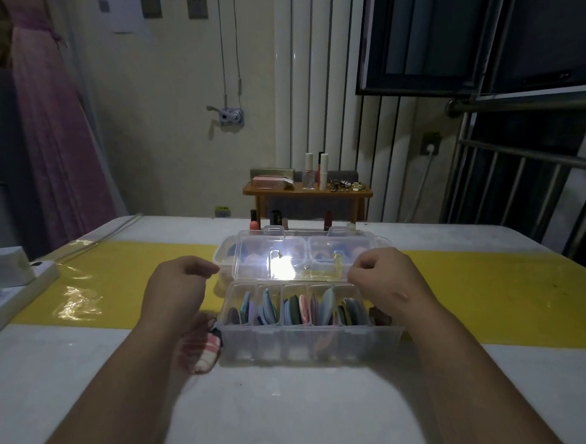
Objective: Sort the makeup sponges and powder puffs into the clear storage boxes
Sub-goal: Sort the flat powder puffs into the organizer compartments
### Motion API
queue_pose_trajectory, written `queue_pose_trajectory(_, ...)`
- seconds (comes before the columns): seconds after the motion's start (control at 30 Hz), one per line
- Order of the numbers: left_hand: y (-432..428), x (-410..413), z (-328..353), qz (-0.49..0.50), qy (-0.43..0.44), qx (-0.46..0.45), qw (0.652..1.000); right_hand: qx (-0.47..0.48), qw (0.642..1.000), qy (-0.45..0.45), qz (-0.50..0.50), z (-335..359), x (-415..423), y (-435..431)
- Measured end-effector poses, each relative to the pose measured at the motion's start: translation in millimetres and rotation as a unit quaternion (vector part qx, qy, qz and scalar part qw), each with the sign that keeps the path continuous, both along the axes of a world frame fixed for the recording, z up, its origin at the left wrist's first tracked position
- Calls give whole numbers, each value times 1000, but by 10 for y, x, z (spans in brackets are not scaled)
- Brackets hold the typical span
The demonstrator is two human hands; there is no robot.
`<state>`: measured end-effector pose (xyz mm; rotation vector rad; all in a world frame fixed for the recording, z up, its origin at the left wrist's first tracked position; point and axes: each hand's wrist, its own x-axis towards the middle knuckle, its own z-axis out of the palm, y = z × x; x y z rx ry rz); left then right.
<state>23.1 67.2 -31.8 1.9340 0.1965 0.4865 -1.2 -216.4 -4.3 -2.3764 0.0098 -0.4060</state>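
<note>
Item one, the near clear storage box (313,344): it sits at the middle of the surface (296,410) with its lid (252,258) raised. I count five compartments across, and every one holds round powder puffs (327,305) standing on edge in blue, green, pink and purple. Item two, a second clear box (223,257) just behind the first: it is seen mostly through the lid, with pinkish shapes inside that I cannot identify. Item three, loose stock: a pink-and-white striped puff (207,354) lies on the surface against the near box's left end, and a small dark piece (379,316) lies at its right end, so I judge the sorting nearly complete with those two left to place. Item four, my hands: the left hand (179,287) and right hand (384,278) sit with fingers curled at either end of the lid, but I cannot tell whether they pinch it or hold nothing. Item five, writing: none is legible. The lipsticks (253,220), the bottles (309,174) on the small wooden shelf (307,191) and a yellow wall sticker (222,210) are too small to read.
</note>
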Motion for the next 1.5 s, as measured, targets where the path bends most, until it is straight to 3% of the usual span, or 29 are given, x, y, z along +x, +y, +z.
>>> queue_pose_trajectory(0.2,67,4,-55,26,117,126,985,-15,996,-35,79,-13,-36,126)
queue_pose_trajectory(0.33,56,-19,-114,-3,189,146,971,-27,991,-47,122,-10,-82,198)
queue_pose_trajectory(0.53,99,-37,-146,-27,215,146,965,-31,991,-30,125,-64,-49,215)
queue_pose_trajectory(0.63,153,-1,-139,-4,198,201,959,-32,992,-28,120,-74,-40,216)
queue_pose_trajectory(0.77,165,-1,-99,12,171,202,964,-33,992,-30,119,-73,-38,224)
queue_pose_trajectory(1.03,-19,-202,181,56,72,70,993,-1,993,-28,118,-68,-48,216)
queue_pose_trajectory(1.17,-36,-205,182,63,0,64,996,1,992,-25,123,-72,-40,219)
queue_pose_trajectory(1.37,-96,-128,132,-4,-37,-67,997,21,989,-12,143,-68,-47,216)
queue_pose_trajectory(1.5,-181,-121,112,-50,-64,-81,993,46,987,-8,153,-73,-38,210)
